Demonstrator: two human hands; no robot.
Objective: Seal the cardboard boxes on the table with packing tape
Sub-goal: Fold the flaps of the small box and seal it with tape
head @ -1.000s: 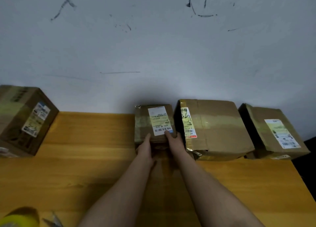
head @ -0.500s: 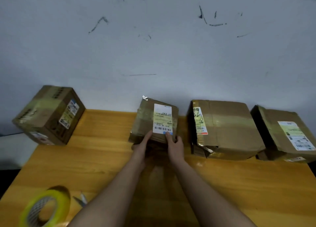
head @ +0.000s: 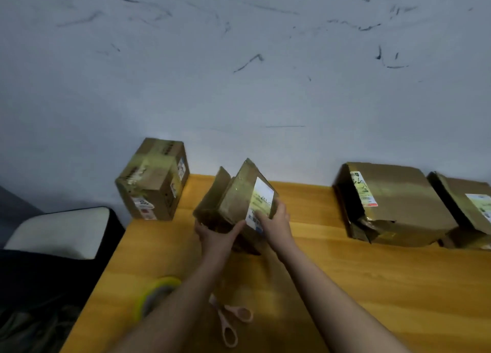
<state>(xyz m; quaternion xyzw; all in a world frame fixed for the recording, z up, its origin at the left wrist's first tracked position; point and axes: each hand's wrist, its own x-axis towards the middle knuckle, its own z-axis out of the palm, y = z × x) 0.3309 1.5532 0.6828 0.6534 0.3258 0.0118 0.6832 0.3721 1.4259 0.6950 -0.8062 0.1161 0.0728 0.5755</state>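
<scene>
You had the small brown cardboard box with the white shipping label (head: 240, 201) tilted up on its edge between both hands, over the far part of the yellow wooden table (head: 372, 286). Your left hand (head: 216, 237) gripped its lower near corner, thumb stretched along the front face and fingers tucked beneath. Your right hand (head: 275, 219) clasped the labelled side, fingers curled over the label's edge. One brown flap (head: 220, 182) stood open on the box's far left side.

Beyond your left hand, at the table's far left corner, sat a taller brown cardboard box with yellowish tape and small stickers (head: 152, 180), well apart from the one you held. Off to the right of your right hand lay a wide brown cardboard box with a torn near corner (head: 393, 206), and just beside it another brown box with a white label (head: 467, 209), cut by the frame edge.

Nearer you, under your left forearm, the roll of yellow packing tape (head: 152, 295) lay partly hidden and blurred. Between your forearms lay pale pink-handled scissors (head: 229, 320). Left of the table stood a dark seat with a pale cushion (head: 61, 230)
</scene>
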